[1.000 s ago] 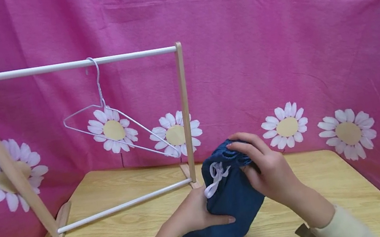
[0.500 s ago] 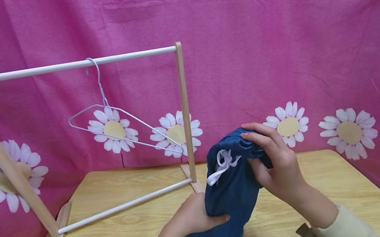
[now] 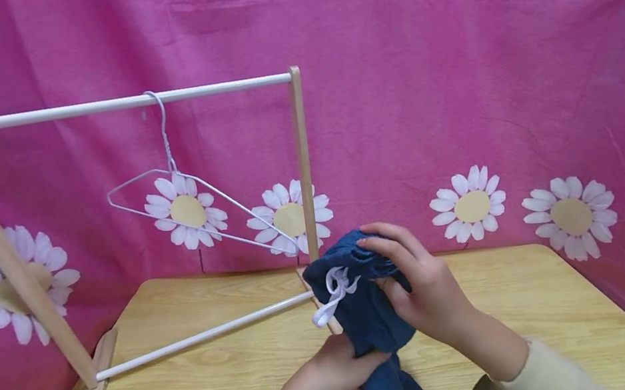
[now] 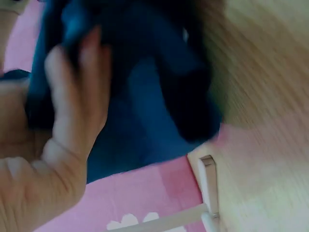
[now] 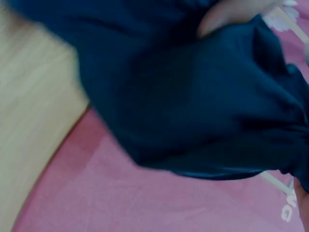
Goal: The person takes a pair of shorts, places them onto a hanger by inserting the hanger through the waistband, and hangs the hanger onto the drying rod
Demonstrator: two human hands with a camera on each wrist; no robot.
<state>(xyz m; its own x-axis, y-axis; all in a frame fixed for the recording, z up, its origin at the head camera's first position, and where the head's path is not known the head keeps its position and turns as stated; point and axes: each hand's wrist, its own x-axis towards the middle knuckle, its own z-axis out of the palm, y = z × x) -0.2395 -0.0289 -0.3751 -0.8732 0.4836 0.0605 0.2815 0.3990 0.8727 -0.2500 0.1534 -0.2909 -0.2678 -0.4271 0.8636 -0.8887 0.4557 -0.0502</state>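
A pair of dark blue drawstring pants [image 3: 373,314] is held up over the table, its gathered waistband uppermost and tilted. On its front a white drawstring [image 3: 339,289] is tied in a bow. My right hand [image 3: 429,285] pinches the waistband from the right, fingers over the top and thumb below. Lower down, my left hand [image 3: 338,366] grips the bunched cloth, thumb across the front; the legs hang beneath it. In the left wrist view, the blurred left hand [image 4: 77,106] lies against the cloth. Dark fabric fills most of the right wrist view, with a thumb [image 5: 217,21] on it.
A rack with wooden uprights [image 3: 305,169] and white bars stands on the left of the wooden table [image 3: 224,376]. From its top bar [image 3: 64,113] hangs a bare white wire hanger [image 3: 209,231]. A pink daisy-printed cloth [image 3: 456,99] surrounds the table's back and sides.
The pants rose slightly right, then came back left and down with my right hand. My left hand has slid lower and bunched the cloth, narrowing it there. The hanger sways slightly.
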